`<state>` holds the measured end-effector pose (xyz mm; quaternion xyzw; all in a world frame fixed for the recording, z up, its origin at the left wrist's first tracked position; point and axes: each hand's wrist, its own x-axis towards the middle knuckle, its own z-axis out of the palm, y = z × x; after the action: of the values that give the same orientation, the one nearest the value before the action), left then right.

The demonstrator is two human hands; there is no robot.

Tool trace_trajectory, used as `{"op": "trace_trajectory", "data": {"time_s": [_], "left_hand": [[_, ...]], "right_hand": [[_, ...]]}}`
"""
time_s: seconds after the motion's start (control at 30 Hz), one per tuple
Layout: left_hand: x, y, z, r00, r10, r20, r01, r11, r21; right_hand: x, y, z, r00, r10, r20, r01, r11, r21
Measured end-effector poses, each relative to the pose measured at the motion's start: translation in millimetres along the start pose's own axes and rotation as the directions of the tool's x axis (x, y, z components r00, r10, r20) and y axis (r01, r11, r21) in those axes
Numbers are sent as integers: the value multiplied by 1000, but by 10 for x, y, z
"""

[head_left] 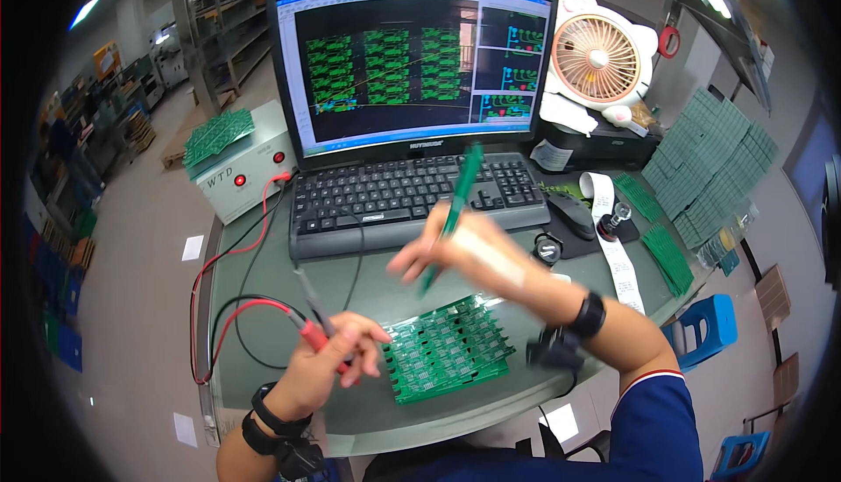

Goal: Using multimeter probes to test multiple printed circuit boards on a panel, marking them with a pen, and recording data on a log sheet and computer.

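Note:
My left hand [320,364], low on the left, is closed around a pair of test probes [316,335], one red and one black-grey. Their thin tips point up and away, touching nothing. Red and black leads run from them toward a white box. My right hand [455,241] is raised between the keyboard and the boards, gripping a narrow green circuit board [465,186] seen almost edge-on and blurred by motion. Below it lies a stack of green circuit board panels [448,348] on the table, just right of my left hand.
A monitor [394,70] with board layouts stands behind a black keyboard [407,197]. The white box [241,175] bears more boards at left. To the right are a mouse [569,213], a paper label strip [620,267], a fan [597,57] and tall stacks of green boards [710,167].

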<state>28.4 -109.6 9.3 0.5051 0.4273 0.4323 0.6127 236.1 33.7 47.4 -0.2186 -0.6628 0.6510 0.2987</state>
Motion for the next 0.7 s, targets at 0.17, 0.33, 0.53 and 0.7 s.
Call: {"op": "trace_trajectory", "data": {"time_s": [0.17,0.33,0.53,0.7], "left_hand": [[88,-23,-109,943,189,-273,-254,940,-229],[87,-46,-168,916,124,-382,-274,888,-370],[119,-52,-220,916,147,-373,-296,876,-381],[86,-31,-218,916,146,-373,-297,873,-388]], "right_hand": [[36,8,-1338,954,-98,-282,-195,511,-837],[-25,132,-1312,942,-2,-335,-328,200,-923],[-72,10,-1201,938,86,-337,-343,399,-850],[-136,44,-1006,973,152,-175,-214,298,-930]]}}
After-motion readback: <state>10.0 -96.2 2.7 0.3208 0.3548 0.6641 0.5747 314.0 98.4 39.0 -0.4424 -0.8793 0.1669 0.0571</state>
